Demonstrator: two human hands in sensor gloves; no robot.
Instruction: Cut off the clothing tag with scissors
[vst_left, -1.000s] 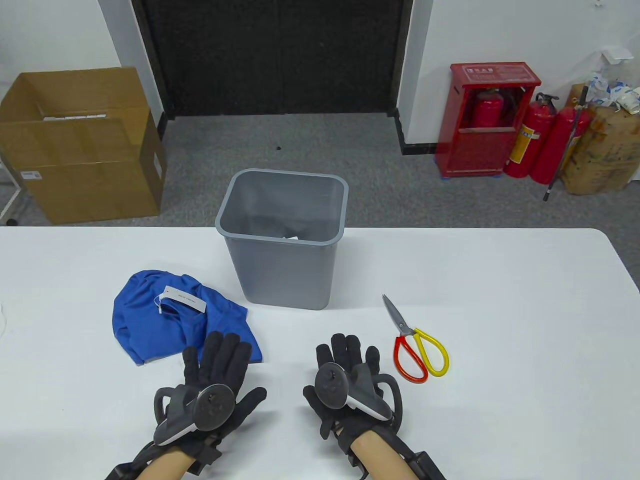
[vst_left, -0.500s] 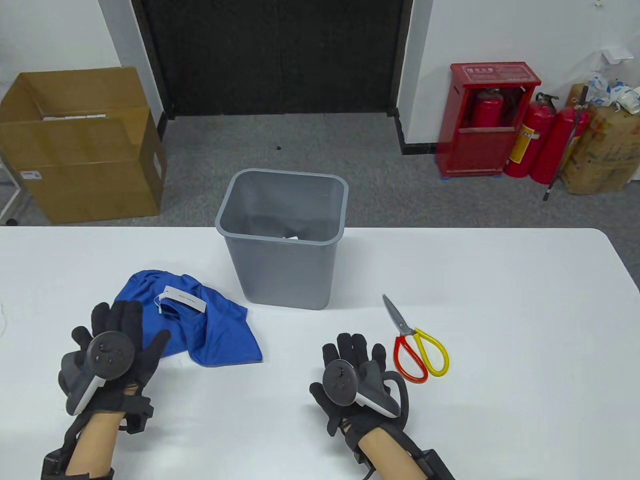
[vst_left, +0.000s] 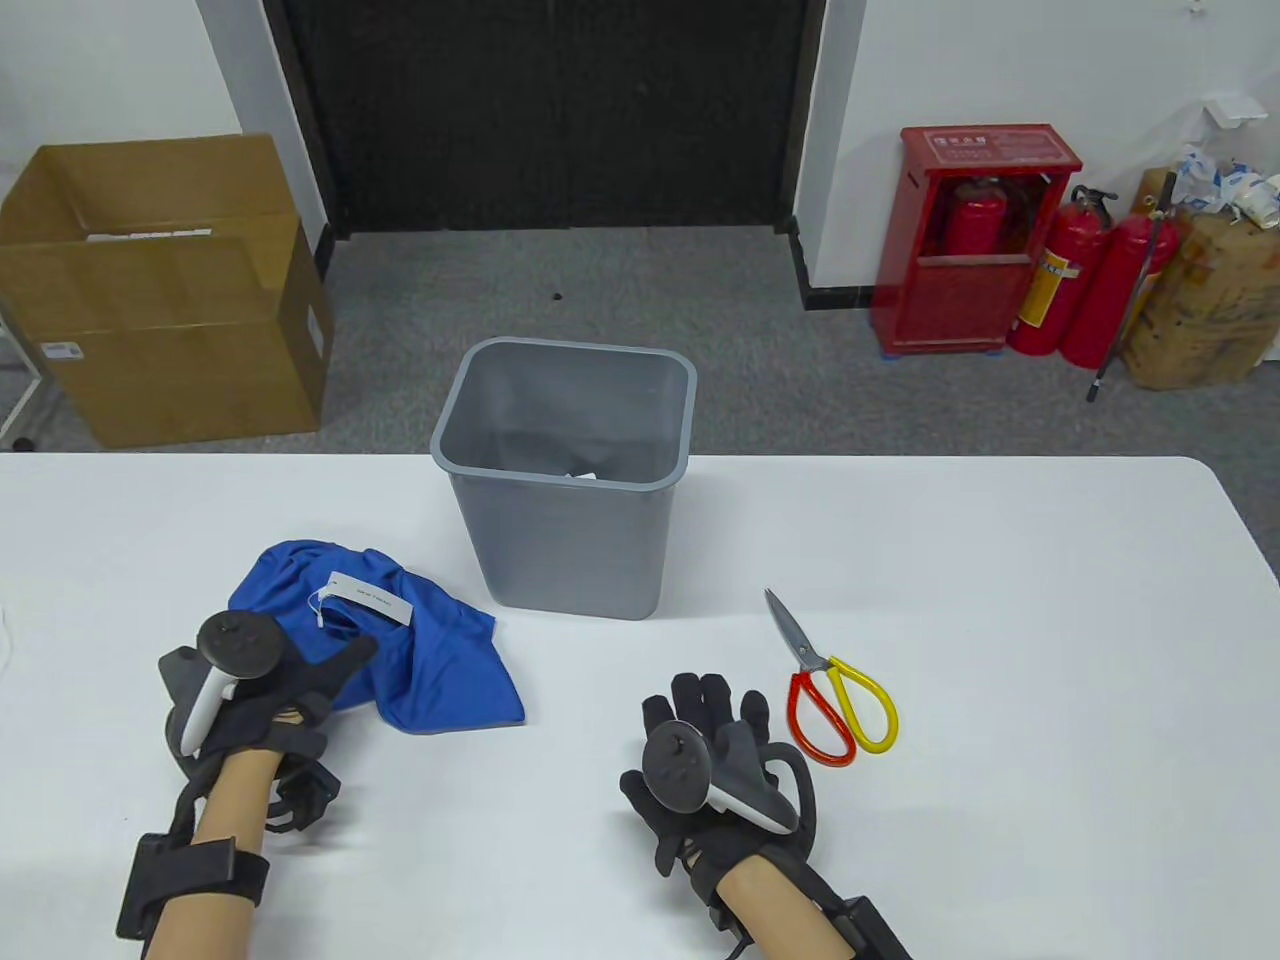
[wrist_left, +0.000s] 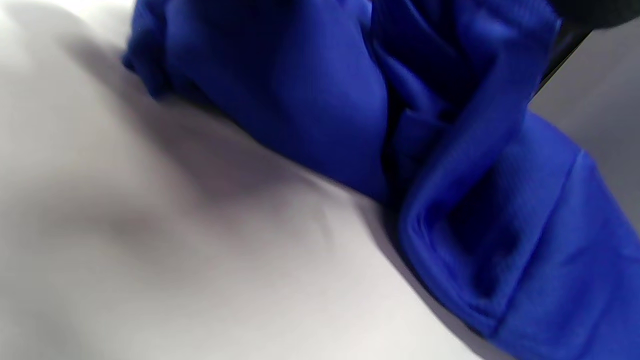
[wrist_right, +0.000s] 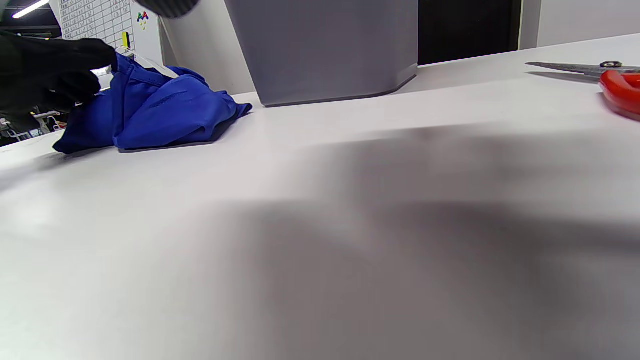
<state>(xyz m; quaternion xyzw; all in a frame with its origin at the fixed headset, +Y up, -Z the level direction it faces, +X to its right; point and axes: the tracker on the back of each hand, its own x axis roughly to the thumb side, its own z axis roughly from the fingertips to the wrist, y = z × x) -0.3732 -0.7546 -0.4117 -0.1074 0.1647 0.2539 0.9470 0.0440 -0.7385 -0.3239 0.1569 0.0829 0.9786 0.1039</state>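
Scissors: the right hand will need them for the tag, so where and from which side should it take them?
Judging by their pose, take the scissors by the red and yellow handle loops, which lie nearest the right hand. The blades point away, toward the table's far edge, so come in from the near side, from their left.

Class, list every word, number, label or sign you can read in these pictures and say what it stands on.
None can be read.
White tag on the blue garment: print too small.
Red extinguisher cabinet: header characters blurred.
Cardboard box: labels too small.
Wall chart in the right wrist view: grid entries illegible.
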